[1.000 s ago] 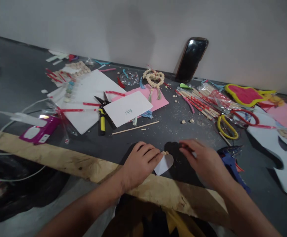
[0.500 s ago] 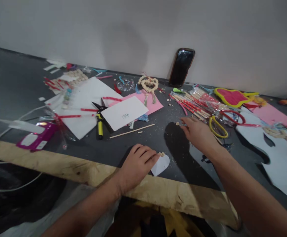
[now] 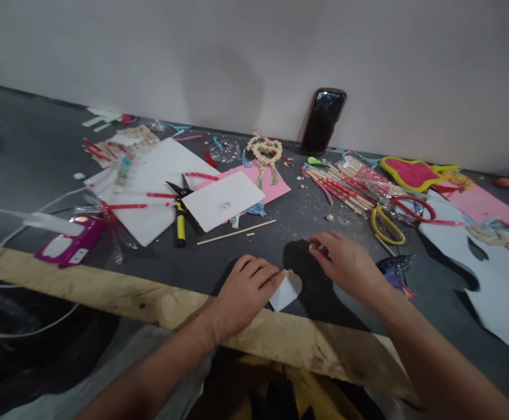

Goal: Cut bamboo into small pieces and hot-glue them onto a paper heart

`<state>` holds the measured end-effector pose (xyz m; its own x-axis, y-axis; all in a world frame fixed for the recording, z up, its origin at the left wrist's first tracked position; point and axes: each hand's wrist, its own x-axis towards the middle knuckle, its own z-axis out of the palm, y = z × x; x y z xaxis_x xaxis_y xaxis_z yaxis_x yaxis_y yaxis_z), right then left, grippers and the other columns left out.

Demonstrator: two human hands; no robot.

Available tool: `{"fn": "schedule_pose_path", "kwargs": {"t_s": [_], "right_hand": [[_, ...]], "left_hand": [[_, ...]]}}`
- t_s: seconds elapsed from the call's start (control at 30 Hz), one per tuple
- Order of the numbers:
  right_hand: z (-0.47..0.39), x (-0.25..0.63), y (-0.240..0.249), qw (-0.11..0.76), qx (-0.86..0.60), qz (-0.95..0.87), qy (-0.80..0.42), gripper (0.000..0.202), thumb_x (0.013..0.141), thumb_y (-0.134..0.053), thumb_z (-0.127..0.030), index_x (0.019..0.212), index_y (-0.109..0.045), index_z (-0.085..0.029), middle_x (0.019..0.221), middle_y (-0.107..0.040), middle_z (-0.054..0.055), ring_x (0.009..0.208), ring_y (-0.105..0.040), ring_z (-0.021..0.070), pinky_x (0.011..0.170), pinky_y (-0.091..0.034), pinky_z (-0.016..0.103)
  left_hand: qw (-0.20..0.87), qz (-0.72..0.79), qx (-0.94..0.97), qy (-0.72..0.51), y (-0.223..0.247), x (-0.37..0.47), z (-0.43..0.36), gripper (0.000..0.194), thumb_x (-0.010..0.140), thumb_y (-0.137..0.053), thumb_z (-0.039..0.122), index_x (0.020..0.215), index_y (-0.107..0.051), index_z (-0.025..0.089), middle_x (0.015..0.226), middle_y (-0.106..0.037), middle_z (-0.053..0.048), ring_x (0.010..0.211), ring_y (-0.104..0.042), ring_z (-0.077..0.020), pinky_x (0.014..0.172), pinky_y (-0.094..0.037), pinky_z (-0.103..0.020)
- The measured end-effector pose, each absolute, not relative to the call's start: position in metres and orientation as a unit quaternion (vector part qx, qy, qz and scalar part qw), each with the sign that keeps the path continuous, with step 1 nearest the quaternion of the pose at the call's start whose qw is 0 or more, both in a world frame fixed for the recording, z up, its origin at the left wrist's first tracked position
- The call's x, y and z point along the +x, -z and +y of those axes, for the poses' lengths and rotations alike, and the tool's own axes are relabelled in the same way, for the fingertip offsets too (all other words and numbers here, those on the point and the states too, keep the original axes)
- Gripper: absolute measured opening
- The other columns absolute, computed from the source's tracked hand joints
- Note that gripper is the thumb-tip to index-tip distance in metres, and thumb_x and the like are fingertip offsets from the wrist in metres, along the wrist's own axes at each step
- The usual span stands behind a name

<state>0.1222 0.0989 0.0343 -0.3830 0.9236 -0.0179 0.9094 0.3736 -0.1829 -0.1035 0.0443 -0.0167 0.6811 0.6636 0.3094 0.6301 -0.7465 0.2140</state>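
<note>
A small white heart-shaped paper piece (image 3: 287, 291) lies flat at the table's near edge.
</note>
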Motion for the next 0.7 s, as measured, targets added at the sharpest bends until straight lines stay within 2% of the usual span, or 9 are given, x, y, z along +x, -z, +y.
{"fn": "schedule_pose_path", "kwargs": {"t_s": [0.13,0.27,0.4,0.57,0.7], "right_hand": [[0.055,0.119,-0.027,0.071,-0.542,-0.827,-0.130,0.014,0.085,-0.051,-0.022,0.096,-0.060,-0.020,0.088,-0.067,0.004,0.075,-0.063,0.0159,0.063,-0.045,0.025],[0.034,0.115,-0.014,0.085,-0.545,-0.819,-0.157,0.014,0.085,-0.050,-0.019,0.095,-0.059,-0.020,0.089,-0.065,0.005,0.079,-0.062,0.0183,0.068,-0.047,0.030],[0.027,0.120,-0.013,0.102,-0.556,-0.810,-0.159,0.012,0.085,-0.052,-0.024,0.095,-0.059,-0.020,0.090,-0.064,0.005,0.080,-0.062,0.0186,0.070,-0.048,0.030],[0.018,0.151,-0.027,0.181,-0.611,-0.767,-0.077,0.019,0.088,-0.047,-0.033,0.094,-0.059,-0.020,0.090,-0.064,0.006,0.079,-0.062,0.0184,0.068,-0.049,0.030],[0.010,0.172,-0.029,0.177,-0.643,-0.745,-0.033,0.024,0.088,-0.044,-0.038,0.093,-0.060,-0.021,0.087,-0.065,0.006,0.073,-0.062,0.0188,0.064,-0.048,0.031]], "left_hand": [[0.046,0.354,0.915,-0.186,0.016,-0.104,0.044,0.029,0.091,-0.043,0.013,0.117,-0.055,0.016,0.110,-0.062,-0.008,0.101,-0.050,-0.0199,0.087,-0.037,-0.039],[0.044,0.354,0.916,-0.182,0.015,-0.103,0.044,0.029,0.092,-0.042,0.015,0.118,-0.054,0.016,0.109,-0.063,-0.008,0.100,-0.050,-0.0199,0.087,-0.037,-0.039],[0.031,0.353,0.917,-0.183,0.016,-0.103,0.044,0.028,0.092,-0.041,0.015,0.116,-0.055,0.016,0.108,-0.063,-0.008,0.099,-0.051,-0.0196,0.086,-0.037,-0.039],[0.027,0.351,0.919,-0.179,0.018,-0.103,0.044,0.030,0.091,-0.041,0.012,0.117,-0.055,0.015,0.109,-0.063,-0.008,0.100,-0.051,-0.0201,0.087,-0.037,-0.040],[0.028,0.351,0.919,-0.178,0.018,-0.104,0.044,0.031,0.090,-0.041,0.010,0.117,-0.055,0.015,0.109,-0.063,-0.008,0.100,-0.051,-0.0207,0.087,-0.037,-0.040]]}}
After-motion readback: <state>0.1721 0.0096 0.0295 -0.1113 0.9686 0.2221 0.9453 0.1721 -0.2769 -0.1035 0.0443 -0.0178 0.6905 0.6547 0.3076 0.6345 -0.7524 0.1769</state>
